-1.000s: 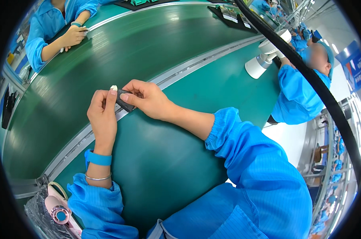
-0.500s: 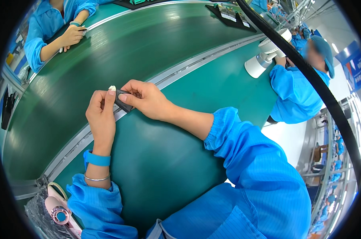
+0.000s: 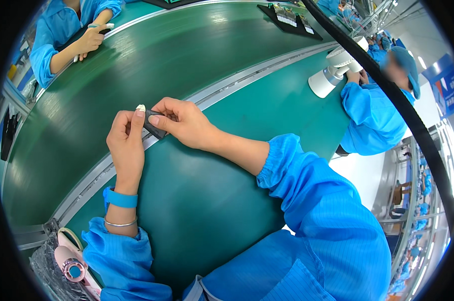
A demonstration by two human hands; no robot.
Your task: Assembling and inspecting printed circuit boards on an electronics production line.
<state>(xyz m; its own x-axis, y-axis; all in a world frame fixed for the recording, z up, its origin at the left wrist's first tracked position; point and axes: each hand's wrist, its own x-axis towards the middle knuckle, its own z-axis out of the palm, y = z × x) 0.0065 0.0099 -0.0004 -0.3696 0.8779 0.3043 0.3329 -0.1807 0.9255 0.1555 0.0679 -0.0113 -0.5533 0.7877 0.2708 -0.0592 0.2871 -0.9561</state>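
Observation:
Both my hands meet above the metal rail point(image 3: 224, 92) between the conveyor belt and the green worktop. A small, flat, dark grey piece point(image 3: 155, 131) is pinched between them; its exact kind does not show. My left hand point(image 3: 126, 138) grips its left side, thumb up, with a pale cover on the thumb tip. From the right, my right hand point(image 3: 187, 123) closes thumb and fingers on the same piece. Fingers hide much of its far side. A blue band and a silver bangle circle my left wrist.
Beyond the rail runs a green conveyor belt point(image 3: 136, 75), with a black tray point(image 3: 287, 22) of small parts far off. A white fan point(image 3: 327, 80) stands on the worktop at right, beside a co-worker. Another sits across the belt. A pink handheld device point(image 3: 71, 263) lies lower left.
My hands keep their hold on the dark piece and have shifted very slightly. Across the belt, the co-worker's hands have moved a little.

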